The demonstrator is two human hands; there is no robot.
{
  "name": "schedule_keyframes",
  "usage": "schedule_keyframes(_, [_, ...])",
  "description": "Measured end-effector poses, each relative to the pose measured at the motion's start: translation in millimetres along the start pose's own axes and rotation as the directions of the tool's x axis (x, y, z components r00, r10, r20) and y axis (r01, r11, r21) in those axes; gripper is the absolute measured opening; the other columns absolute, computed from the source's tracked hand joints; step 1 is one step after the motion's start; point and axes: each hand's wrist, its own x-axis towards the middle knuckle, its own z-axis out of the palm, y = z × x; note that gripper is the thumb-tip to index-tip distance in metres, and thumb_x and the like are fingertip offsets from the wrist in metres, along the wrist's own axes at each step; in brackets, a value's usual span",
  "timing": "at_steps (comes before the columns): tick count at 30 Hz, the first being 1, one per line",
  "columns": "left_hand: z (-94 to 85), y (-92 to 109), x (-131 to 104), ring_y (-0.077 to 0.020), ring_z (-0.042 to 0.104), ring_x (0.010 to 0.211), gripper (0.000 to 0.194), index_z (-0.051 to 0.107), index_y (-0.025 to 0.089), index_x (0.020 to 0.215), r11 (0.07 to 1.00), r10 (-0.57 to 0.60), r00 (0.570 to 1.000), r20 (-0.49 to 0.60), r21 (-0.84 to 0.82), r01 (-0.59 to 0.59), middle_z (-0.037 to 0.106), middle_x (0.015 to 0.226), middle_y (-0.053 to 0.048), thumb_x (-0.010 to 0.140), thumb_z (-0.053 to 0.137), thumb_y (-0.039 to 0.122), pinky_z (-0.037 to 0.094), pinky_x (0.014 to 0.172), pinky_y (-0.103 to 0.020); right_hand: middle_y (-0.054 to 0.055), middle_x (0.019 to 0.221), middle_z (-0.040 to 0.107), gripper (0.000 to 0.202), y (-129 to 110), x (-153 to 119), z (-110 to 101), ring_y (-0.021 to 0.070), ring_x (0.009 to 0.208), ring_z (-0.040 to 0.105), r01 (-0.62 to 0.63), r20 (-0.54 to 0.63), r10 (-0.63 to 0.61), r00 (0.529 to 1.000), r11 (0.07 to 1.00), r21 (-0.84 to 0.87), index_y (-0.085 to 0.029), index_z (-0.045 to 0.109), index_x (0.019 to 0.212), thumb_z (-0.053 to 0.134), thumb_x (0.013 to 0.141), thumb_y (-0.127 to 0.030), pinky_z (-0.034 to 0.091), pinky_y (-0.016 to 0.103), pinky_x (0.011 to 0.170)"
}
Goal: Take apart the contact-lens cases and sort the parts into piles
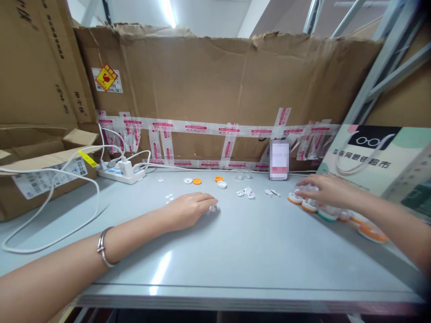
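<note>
My left hand [190, 210] is low over the middle of the table, fingers pressed together and pointing right. At its fingertips is a small whitish part [213, 208], partly covered by the fingers. On the right, my right hand [318, 188] curls its fingers and thumb around a clear-topped round piece with an orange base [295, 199], one of a row. Beside it in the row stand another orange-based piece [309, 207] and a green-based piece [327, 215]. My right wrist and forearm pass over the rest of the row and hide part of it.
Behind my hands lie white rings [221, 184], orange rings [197, 181], clear caps [247, 172] and several small white parts [248, 193]. A phone [279, 161] leans against the cardboard [208, 80]. A power strip [126, 175], white cable [96, 206] and open box [43, 175] are left; a printed bag [363, 163] is right.
</note>
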Motion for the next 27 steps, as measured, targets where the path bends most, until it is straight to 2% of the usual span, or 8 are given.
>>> schedule_keyframes(4, [-0.5, -8, 2, -0.0181, 0.056, 0.097, 0.033, 0.048, 0.018, 0.117, 0.998, -0.052, 0.998, 0.034, -0.04, 0.054, 0.059, 0.107, -0.007, 0.088, 0.034, 0.015, 0.044, 0.08, -0.03, 0.009, 0.097, 0.064, 0.032, -3, 0, 14, 0.0277, 0.094, 0.053, 0.058, -0.09, -0.07, 0.993, 0.989, -0.133, -0.018, 0.064, 0.093, 0.051, 0.073, -0.039, 0.04, 0.035, 0.076])
schedule_keyframes(8, [0.1, -9, 2, -0.0161, 0.057, 0.088, 0.027, 0.054, 0.021, 0.108, 0.999, -0.007, 0.999, 0.046, -0.049, 0.009, 0.063, 0.097, -0.004, 0.09, 0.034, 0.02, 0.039, 0.078, -0.03, 0.009, 0.096, 0.063, 0.024, -5, 2, 26, 0.0274, 0.094, 0.052, 0.05, -0.141, -0.063, 0.988, 0.994, -0.097, -0.018, 0.059, 0.092, 0.049, 0.075, -0.032, 0.039, 0.034, 0.075])
schedule_keyframes(13, [0.1, -2, 5, -0.014, 0.057, 0.083, 0.018, 0.058, 0.019, 0.092, 0.994, -0.023, 1.0, 0.019, -0.103, 0.025, 0.064, 0.089, -0.002, 0.088, 0.041, 0.026, 0.035, 0.075, -0.028, 0.01, 0.096, 0.061, 0.02, -15, -6, 29, 0.0239, 0.088, 0.054, 0.094, -0.144, -0.08, 0.986, 0.992, 0.09, -0.019, 0.051, 0.091, 0.05, 0.076, -0.032, 0.039, 0.032, 0.074])
schedule_keyframes(16, [0.0, 0, 6, -0.0121, 0.056, 0.08, 0.013, 0.057, 0.019, 0.086, 0.985, -0.004, 1.0, 0.019, -0.175, 0.008, 0.063, 0.085, 0.0, 0.086, 0.045, 0.023, 0.036, 0.076, -0.026, 0.009, 0.1, 0.059, 0.019, -25, -12, 30, 0.021, 0.088, 0.055, 0.162, -0.148, -0.13, 0.98, 0.959, 0.233, -0.022, 0.048, 0.093, 0.048, 0.078, -0.034, 0.04, 0.031, 0.073])
schedule_keyframes(19, [-5.8, -5, 6, -0.0118, 0.056, 0.08, 0.012, 0.057, 0.018, 0.085, 0.978, 0.001, 1.0, -0.028, -0.209, -0.007, 0.063, 0.084, 0.0, 0.085, 0.045, 0.022, 0.036, 0.078, -0.026, 0.009, 0.1, 0.058, 0.02, -33, -19, 29, 0.0204, 0.088, 0.056, 0.169, -0.113, -0.137, 0.984, 0.919, 0.356, -0.024, 0.045, 0.094, 0.049, 0.078, -0.035, 0.041, 0.03, 0.073])
schedule_keyframes(22, [-22.5, -26, 2, -0.0123, 0.057, 0.081, 0.012, 0.057, 0.018, 0.085, 0.975, -0.085, 0.987, -0.136, -0.216, 0.054, 0.064, 0.085, -0.001, 0.084, 0.046, 0.023, 0.038, 0.078, -0.025, 0.009, 0.104, 0.057, 0.02, -47, -29, 23, 0.0195, 0.089, 0.058, 0.141, -0.034, -0.144, 0.989, 0.849, 0.51, -0.024, 0.044, 0.094, 0.049, 0.078, -0.035, 0.043, 0.028, 0.074])
schedule_keyframes(24, [-37.0, -49, -7, -0.0121, 0.058, 0.08, 0.011, 0.057, 0.018, 0.084, 0.961, -0.234, 0.954, -0.189, -0.194, 0.197, 0.064, 0.085, -0.001, 0.082, 0.048, 0.023, 0.04, 0.074, -0.023, 0.009, 0.106, 0.056, 0.021, -61, -36, 16, 0.0192, 0.091, 0.058, 0.142, 0.007, -0.181, 0.983, 0.793, 0.592, -0.025, 0.044, 0.095, 0.05, 0.078, -0.036, 0.044, 0.027, 0.076])
schedule_keyframes(27, [-54.0, -90, -28, -0.0125, 0.056, 0.079, 0.014, 0.057, 0.016, 0.083, 0.888, -0.459, 0.875, -0.155, -0.049, 0.458, 0.064, 0.085, -0.001, 0.081, 0.048, 0.026, 0.04, 0.072, -0.022, 0.008, 0.104, 0.056, 0.026, -90, -45, 2, 0.0202, 0.092, 0.058, 0.199, 0.022, -0.282, 0.959, 0.728, 0.656, -0.024, 0.044, 0.097, 0.053, 0.076, -0.038, 0.046, 0.03, 0.077])
